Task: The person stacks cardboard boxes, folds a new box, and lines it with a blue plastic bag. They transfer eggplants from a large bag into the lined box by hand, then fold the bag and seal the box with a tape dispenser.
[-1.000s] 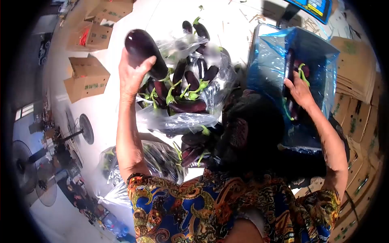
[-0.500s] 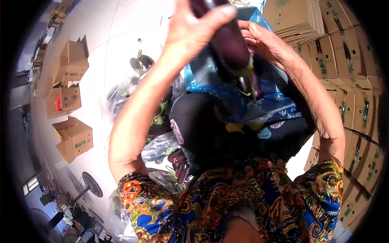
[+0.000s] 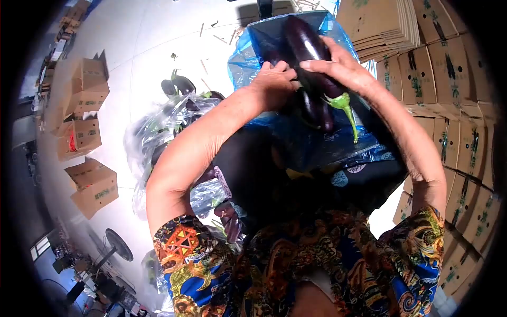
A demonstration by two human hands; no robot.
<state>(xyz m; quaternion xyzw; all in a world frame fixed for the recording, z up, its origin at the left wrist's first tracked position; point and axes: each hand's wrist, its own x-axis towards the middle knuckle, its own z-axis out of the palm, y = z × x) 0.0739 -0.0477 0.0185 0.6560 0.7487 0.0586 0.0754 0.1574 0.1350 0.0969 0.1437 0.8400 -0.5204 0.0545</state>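
A large, glossy dark-purple eggplant (image 3: pixel 309 47) with a green stem lies slanted over an opened blue plastic bag (image 3: pixel 241 66). My right hand (image 3: pixel 346 67) is closed around its right side, the thumb across the top. To its left, my left hand (image 3: pixel 273 84) reaches into the bag with fingers curled; whatever is under the fingertips is hidden. Lower in the bag, more eggplants (image 3: pixel 312 111) lie beside my left hand, partly covered by the one in my right hand.
Clear plastic bags (image 3: pixel 153 127) with eggplants lie on the floor at left. Open cardboard boxes (image 3: pixel 91 87) and a fan (image 3: pixel 119 244) stand farther left. Flattened cartons (image 3: pixel 377 24) and a wall of stacked boxes (image 3: pixel 422 76) rise at right. Plant scraps litter the floor ahead.
The large eggplant has come down onto the bag. My left hand has left its upper part and moved down into the bag's left side, while my right hand now grips the eggplant.
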